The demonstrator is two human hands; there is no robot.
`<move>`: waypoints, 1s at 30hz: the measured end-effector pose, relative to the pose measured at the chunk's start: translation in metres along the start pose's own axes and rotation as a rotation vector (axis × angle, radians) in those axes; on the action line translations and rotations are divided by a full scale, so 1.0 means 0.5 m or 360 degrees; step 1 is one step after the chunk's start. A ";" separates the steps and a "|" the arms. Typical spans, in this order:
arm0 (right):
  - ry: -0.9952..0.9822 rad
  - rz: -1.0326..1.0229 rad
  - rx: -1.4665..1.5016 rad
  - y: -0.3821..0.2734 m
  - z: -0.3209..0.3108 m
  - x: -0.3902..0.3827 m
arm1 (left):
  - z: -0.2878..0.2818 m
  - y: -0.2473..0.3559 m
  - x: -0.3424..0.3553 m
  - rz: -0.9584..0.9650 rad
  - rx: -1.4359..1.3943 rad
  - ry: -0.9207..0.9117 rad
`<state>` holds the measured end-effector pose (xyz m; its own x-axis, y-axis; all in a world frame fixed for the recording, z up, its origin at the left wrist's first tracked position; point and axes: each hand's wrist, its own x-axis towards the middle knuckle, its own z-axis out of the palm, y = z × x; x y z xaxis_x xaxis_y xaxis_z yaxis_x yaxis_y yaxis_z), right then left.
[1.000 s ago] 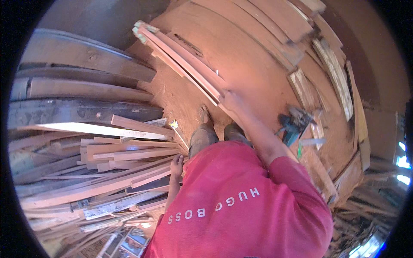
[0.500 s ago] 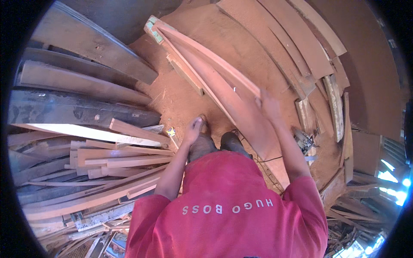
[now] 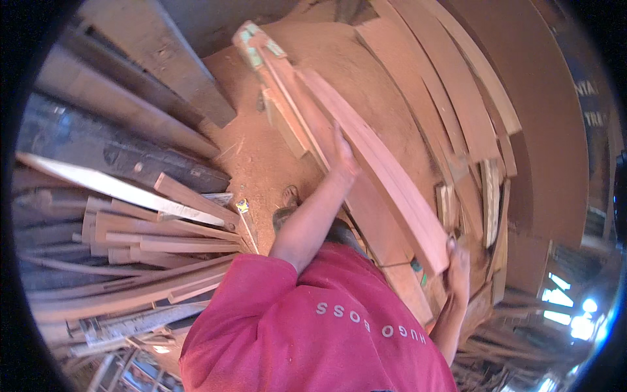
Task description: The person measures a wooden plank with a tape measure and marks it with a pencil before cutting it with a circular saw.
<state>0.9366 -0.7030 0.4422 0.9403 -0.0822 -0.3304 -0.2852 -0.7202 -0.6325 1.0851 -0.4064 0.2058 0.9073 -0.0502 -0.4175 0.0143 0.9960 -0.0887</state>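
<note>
I now see both hands on the long plank [image 3: 385,176], lifted off the stack: left hand [image 3: 343,157] gripping mid-length, right hand [image 3: 457,264] clasping its near end.

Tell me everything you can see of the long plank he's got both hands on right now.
The long reddish-brown wooden plank is flat, fairly thin and smooth-faced, looking bowed through the wide lens. It slants from the upper middle of the view down to the lower right, raised above the sawdust-covered floor. The left hand presses its near edge midway; the right hand holds its lower end. More reddish boards lie just beneath it.
</note>
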 end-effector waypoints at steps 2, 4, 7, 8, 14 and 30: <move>-0.0166 0.0083 0.0432 0.092 0.003 -0.034 | -0.003 -0.009 -0.029 -0.0014 -0.0005 -0.0147; -0.0390 0.0241 0.0840 0.120 0.010 -0.057 | 0.036 -0.002 -0.092 0.0076 0.0065 -0.0254; -0.0716 0.0159 0.0857 0.142 0.045 -0.029 | 0.124 0.045 -0.204 0.0370 0.0331 -0.0334; -0.0832 0.0079 0.0676 0.168 0.050 -0.002 | 0.139 0.055 -0.242 0.0487 0.0422 -0.0335; -0.1184 -0.0642 -0.0618 0.163 0.147 0.109 | 0.130 0.061 -0.498 0.1325 0.0892 -0.0330; -0.2614 -0.1958 0.0556 -0.255 0.567 -0.489 | -0.200 -0.093 -1.114 0.2596 0.1034 0.0748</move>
<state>0.6906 -0.3956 0.4051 -0.3177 0.9223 0.2199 0.0181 0.2378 -0.9712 0.5371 -0.4320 0.3519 -0.0009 0.9966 0.0827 -0.4205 -0.0754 0.9042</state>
